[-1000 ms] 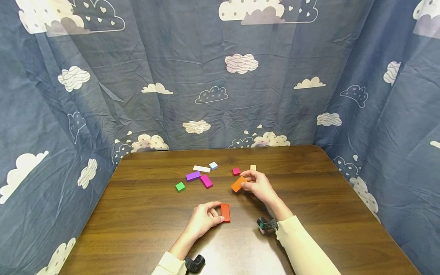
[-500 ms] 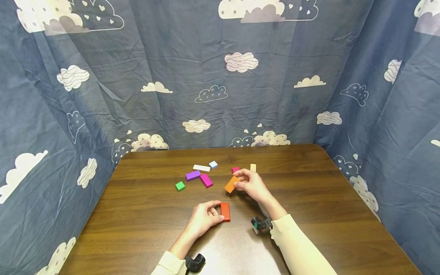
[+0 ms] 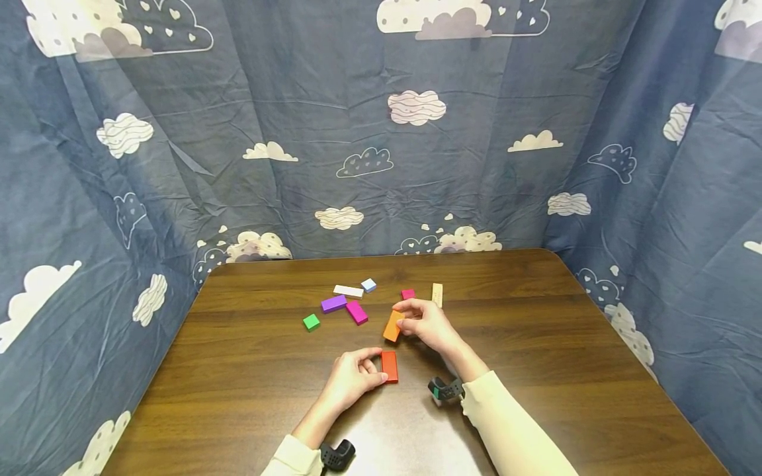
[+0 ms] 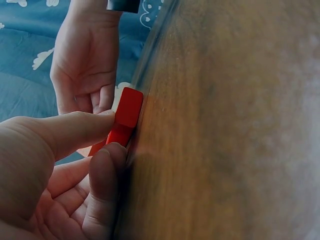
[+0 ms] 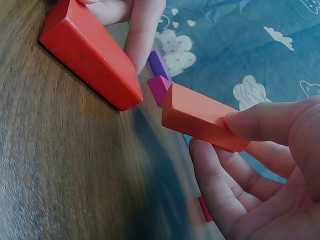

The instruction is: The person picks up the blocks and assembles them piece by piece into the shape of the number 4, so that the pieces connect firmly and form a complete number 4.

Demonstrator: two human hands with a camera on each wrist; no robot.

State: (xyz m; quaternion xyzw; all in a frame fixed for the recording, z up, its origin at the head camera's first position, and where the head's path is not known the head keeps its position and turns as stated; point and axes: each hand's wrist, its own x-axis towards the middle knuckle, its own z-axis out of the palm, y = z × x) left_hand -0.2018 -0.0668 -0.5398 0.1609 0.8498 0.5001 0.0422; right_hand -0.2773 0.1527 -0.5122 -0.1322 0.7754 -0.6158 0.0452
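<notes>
Between its thumb and fingers my left hand (image 3: 352,380) holds a red rectangular block (image 3: 389,367) that lies on the wooden table. In the left wrist view the thumb touches one end of this red block (image 4: 129,107). My right hand (image 3: 430,325) pinches an orange rectangular block (image 3: 393,326) just beyond the red one in the head view. The right wrist view shows the orange block (image 5: 200,115) tilted and raised off the tabletop, thumb on one side and fingers on the other. Its near end points toward the red block (image 5: 92,57).
Farther back on the table (image 3: 250,377) lie a green block (image 3: 311,322), a purple block (image 3: 334,303), a magenta block (image 3: 357,312), a white block (image 3: 348,291), a light blue block (image 3: 368,285), a crimson block (image 3: 407,294) and a cream block (image 3: 437,295). A cloud-patterned curtain (image 3: 297,192) stands behind.
My right hand has moved left and slightly nearer with the orange block, which has turned more upright in the head view. The left hand and red block have stayed put.
</notes>
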